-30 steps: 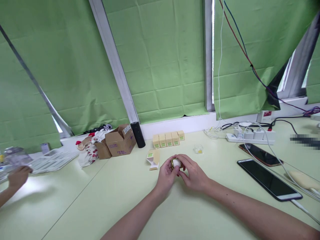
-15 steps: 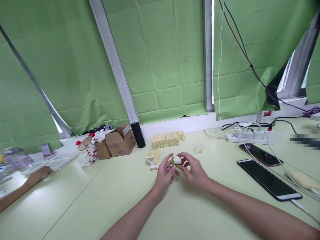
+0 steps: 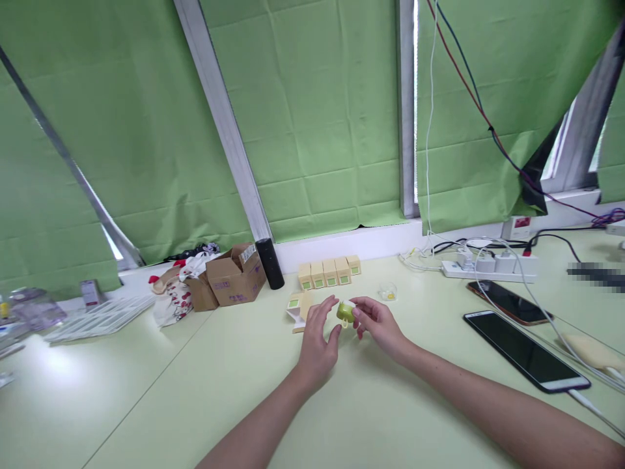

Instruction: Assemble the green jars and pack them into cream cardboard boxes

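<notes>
Between thumb and fingers, my right hand [image 3: 379, 324] grips a small round green case [image 3: 346, 312] with a white top and a pale loop on its near side. My left hand [image 3: 319, 339] is open beside it, thumb and fingers apart, its fingertips close to the case's left side; I cannot tell whether they touch. Just behind my left hand lies an opened small cardboard box [image 3: 297, 311] with a green-and-white label, partly covered by the fingers. A clear plastic piece [image 3: 387, 291] with a bit of yellow rests beyond my right hand.
Several small cream boxes [image 3: 331, 273] stand in a row by the wall. To their left are a black cylinder [image 3: 269, 264], a brown carton [image 3: 237, 280] and a patterned cloth bag [image 3: 172, 303]. Phones [image 3: 525, 352], cables and a power strip [image 3: 488, 268] occupy the right side.
The green case has turned so its side and loop face me. My left hand has let go and opened. Another person's hand at the far left has left the view.
</notes>
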Demonstrator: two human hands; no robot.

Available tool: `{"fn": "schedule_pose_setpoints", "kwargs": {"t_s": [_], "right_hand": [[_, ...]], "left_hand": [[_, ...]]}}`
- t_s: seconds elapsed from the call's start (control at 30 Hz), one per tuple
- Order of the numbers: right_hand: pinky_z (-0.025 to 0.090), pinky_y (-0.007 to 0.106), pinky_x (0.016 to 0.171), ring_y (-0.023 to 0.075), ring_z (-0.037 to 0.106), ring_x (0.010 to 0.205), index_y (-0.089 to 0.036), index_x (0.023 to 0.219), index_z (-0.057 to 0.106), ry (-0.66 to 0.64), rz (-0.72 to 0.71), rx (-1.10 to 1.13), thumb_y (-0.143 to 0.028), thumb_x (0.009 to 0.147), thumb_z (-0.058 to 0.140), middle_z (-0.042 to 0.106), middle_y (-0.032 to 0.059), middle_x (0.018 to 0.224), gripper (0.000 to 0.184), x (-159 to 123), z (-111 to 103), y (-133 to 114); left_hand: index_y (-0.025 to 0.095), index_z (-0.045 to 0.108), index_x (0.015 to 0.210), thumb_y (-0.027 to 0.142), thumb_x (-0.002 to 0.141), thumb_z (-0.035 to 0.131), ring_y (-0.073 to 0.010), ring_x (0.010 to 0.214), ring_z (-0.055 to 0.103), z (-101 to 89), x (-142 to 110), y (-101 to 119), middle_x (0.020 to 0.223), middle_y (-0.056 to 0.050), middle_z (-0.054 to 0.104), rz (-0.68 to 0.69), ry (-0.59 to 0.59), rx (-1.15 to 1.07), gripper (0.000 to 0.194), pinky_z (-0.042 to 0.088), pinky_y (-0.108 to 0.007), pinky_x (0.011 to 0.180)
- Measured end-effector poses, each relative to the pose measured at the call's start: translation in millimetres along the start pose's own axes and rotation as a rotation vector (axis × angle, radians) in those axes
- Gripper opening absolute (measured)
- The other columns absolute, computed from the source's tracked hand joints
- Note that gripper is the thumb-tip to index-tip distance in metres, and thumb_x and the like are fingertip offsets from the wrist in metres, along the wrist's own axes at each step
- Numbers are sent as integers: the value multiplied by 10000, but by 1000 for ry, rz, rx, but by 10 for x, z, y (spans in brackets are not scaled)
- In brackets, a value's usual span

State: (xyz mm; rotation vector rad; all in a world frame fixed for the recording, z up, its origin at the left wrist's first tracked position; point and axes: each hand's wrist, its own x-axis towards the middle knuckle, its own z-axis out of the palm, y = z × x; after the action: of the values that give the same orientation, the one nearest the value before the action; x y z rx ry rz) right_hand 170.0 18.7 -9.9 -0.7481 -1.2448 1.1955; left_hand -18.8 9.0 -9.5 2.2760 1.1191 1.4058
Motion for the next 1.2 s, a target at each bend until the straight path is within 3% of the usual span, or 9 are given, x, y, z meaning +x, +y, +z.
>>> {"fn": "schedule_pose_setpoints", "kwargs": {"t_s": [0.17, 0.43, 0.63, 0.77, 0.87, 0.97, 1.1, 1.2], "right_hand": [[522, 297, 500, 170, 621, 619, -165, 1008, 711, 21, 34, 36, -689, 719, 831, 687, 33, 742, 610, -7, 20, -19], [502, 280, 491, 155, 607, 576, -158, 870, 730, -41, 74, -2, -753, 767, 754, 650, 23, 682, 604, -35, 38, -62], [422, 240, 439, 149, 582, 562, -164, 761, 707, -46, 77, -66, -793, 794, 674, 662, 42, 668, 631, 9, -31, 24], [407, 256, 456, 168, 600, 565, -163, 909, 750, 30, 37, -245, -692, 882, 581, 730, 69, 720, 555, 108, -156, 126], [527, 333, 654, 200, 655, 676, -180, 1000, 760, 202, -75, -498, -503, 892, 578, 745, 59, 771, 385, 228, -345, 142], [523, 383, 797, 236, 659, 820, -200, 1063, 727, 348, -77, -612, -406, 844, 597, 751, 74, 928, 328, 358, -610, 129], [490, 427, 924, 292, 630, 1039, -190, 1268, 646, 507, -22, -779, -288, 766, 627, 711, 122, 1221, 512, 499, -961, 170], [446, 454, 1020, 339, 579, 1208, -170, 1354, 604, 541, 34, -880, -218, 730, 640, 676, 143, 1344, 627, 568, -1146, 260]], "left_hand": [[340, 548, 1453, 127, 997, 536, -287, 1342, 484, 15, -15, -46, 1566, -81, 538, 162, -29, 106, 504, 473, -537, 1101], [299, 602, 1381, 128, 970, 598, -286, 1267, 518, 24, -4, -68, 1394, -91, 660, 168, -17, 129, 446, 518, -505, 1039], [299, 682, 1296, 264, 916, 737, -329, 1326, 460, 18, 15, -16, 1263, -96, 706, 27, 31, 77, 386, 466, -540, 1082], [313, 741, 1212, 316, 857, 800, -335, 1312, 454, 15, 53, 4, 1206, -92, 704, -117, 73, -19, 360, 420, -559, 1120], [271, 776, 1155, 361, 826, 815, -308, 1245, 503, 25, 88, -18, 1193, -96, 664, -248, 112, -86, 344, 438, -501, 1100], [244, 801, 1117, 476, 784, 837, -253, 1047, 579, 45, 125, -83, 1198, -105, 626, -408, 156, -156, 407, 499, -422, 989], [181, 812, 1097, 630, 729, 833, -216, 912, 609, 55, 181, -183, 1167, -124, 692, -535, 181, -265, 581, 501, -388, 922], [150, 816, 1049, 702, 689, 823, -234, 916, 650, 40, 212, -209, 1119, -128, 759, -582, 150, -371, 659, 504, -382, 892]]}}
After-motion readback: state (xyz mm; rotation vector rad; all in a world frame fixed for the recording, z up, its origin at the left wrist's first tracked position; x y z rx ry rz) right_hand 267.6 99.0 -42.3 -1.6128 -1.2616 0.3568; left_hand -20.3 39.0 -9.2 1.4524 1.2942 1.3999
